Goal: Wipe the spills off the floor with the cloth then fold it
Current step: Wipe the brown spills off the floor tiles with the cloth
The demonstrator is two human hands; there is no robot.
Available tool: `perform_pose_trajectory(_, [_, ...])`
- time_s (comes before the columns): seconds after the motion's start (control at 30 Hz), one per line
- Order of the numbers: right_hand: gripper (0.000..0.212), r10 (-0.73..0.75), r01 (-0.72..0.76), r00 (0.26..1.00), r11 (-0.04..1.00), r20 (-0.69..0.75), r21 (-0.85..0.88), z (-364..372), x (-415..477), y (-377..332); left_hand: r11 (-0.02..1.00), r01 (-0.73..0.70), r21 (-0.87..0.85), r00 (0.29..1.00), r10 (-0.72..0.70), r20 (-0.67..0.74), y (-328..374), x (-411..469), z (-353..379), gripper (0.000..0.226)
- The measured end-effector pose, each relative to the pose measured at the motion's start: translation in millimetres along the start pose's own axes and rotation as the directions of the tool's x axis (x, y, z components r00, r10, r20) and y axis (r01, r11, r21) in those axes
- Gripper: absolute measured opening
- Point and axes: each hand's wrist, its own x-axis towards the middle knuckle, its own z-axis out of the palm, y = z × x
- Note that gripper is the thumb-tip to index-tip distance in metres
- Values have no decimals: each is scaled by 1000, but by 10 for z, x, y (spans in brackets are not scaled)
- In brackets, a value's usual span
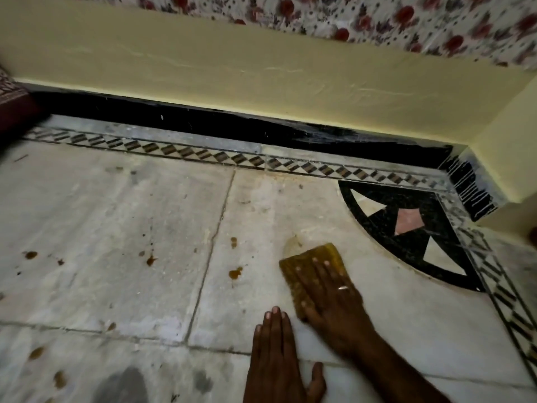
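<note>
A yellow cloth (305,267) lies flat on the white marble floor (116,228). My right hand (331,298) presses down on the cloth with the fingers spread, a ring on one finger. A pale smeared patch (292,245) shows just beyond the cloth's far left corner. My left hand (276,353) rests palm down on the floor beside the cloth, holding nothing. Several brown spills dot the floor to the left, such as one (234,274) near the cloth, one (151,260) further left and one (30,255) at the far left.
A yellow wall (232,74) with a black skirting (261,126) runs along the far side, meeting a corner at the right. A black inlaid quarter circle (406,228) marks the floor corner. A dark red patterned fabric (11,106) sits at the far left.
</note>
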Motion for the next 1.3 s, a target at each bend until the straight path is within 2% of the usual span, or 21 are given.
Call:
perform_pose_trajectory(0.07, [69, 99, -98, 995, 995, 18, -30, -30, 201, 187, 1000, -2, -17, 1000, 2, -7, 13, 21, -18, 92])
perform_pose_trajectory(0.13, [68, 201, -200, 980, 979, 10, -43, -11, 592, 85, 1000, -9, -17, 1000, 9, -1, 20, -1, -31, 93])
perform_pose_trajectory(0.17, [68, 234, -233, 970, 972, 58, -30, -20, 741, -64, 1000, -18, -11, 1000, 17, -13, 14, -21, -35, 93])
perform_pose_trajectory(0.2, [68, 210, -211, 975, 978, 72, -1, -10, 806, -217, 1000, -21, -10, 1000, 21, -22, 5, -31, -37, 93])
perform_pose_trajectory(0.3, [62, -34, 34, 999, 999, -33, 2, 106, 405, -480, 999, -34, -31, 998, 32, -55, -11, -58, -41, 87])
perform_pose_trajectory(0.4, [59, -77, 77, 996, 997, -34, 4, 103, -79, -133, 998, -55, -37, 992, 50, -113, 8, -90, -22, 81])
perform_pose_trajectory(0.47, [64, 51, -54, 996, 997, -72, -51, 116, 117, 191, 998, -26, -51, 991, 19, -135, 23, -75, -23, 81])
perform_pose_trajectory(0.53, [68, 159, -156, 987, 983, 27, -94, 80, 571, 210, 998, -10, -55, 991, 3, -135, 6, -58, -9, 84])
perform_pose_trajectory(0.6, [68, 227, -226, 968, 974, 110, -23, 43, 793, -85, 999, -14, -41, 995, 10, -97, -10, -56, -10, 89])
perform_pose_trajectory(0.63, [67, 184, -184, 979, 983, 85, -11, 61, 750, -239, 999, -15, -41, 997, 12, -82, -20, -71, -17, 91])
perform_pose_trajectory(0.73, [61, -118, 118, 993, 993, -9, 5, 58, 48, -332, 999, -3, -54, 999, 0, -51, -20, -78, -49, 91])
perform_pose_trajectory(0.77, [61, -139, 140, 989, 990, 50, -14, 26, -164, -164, 999, 1, -51, 999, -3, -41, -8, -63, -54, 92])
perform_pose_trajectory(0.8, [63, -129, 131, 990, 991, 60, -39, 14, -252, 67, 999, 8, -44, 999, -9, -31, 3, -52, -63, 93])
perform_pose_trajectory(0.9, [70, 138, -131, 988, 986, 65, -105, -53, 201, 545, 999, 20, -46, 1000, -20, -9, 18, -20, -54, 96])
perform_pose_trajectory(1.0, [68, 254, -246, 960, 966, 114, -77, -41, 829, 156, 999, 12, -47, 1000, -13, -18, 11, -40, -7, 97])
perform_pose_trajectory(1.07, [69, 170, -172, 975, 985, 145, 3, -46, 873, -253, 999, 5, -41, 1000, -6, -15, -3, -51, 17, 97])
perform_pose_trajectory(1.13, [69, -66, 67, 990, 998, 125, -3, -34, 509, -344, 999, 6, -52, 1000, -6, 5, -19, -47, 7, 95])
perform_pose_trajectory(1.17, [66, -134, 137, 985, 990, 106, -21, 10, 328, -181, 998, 6, -61, 1000, -5, 14, -14, -40, 1, 94])
perform_pose_trajectory(1.2, [65, -124, 125, 987, 992, 103, -6, 5, 212, 5, 998, 9, -62, 999, -7, 33, -16, -22, -12, 94])
perform_pose_trajectory(1.27, [65, 96, -98, 993, 995, 66, 18, -24, 63, 240, 999, 13, -50, 997, -10, 72, -15, -2, -40, 94])
perform_pose_trajectory(1.3, [66, 155, -157, 986, 987, 56, 32, -53, 26, 203, 999, 10, -39, 997, -7, 71, -25, 19, -45, 93])
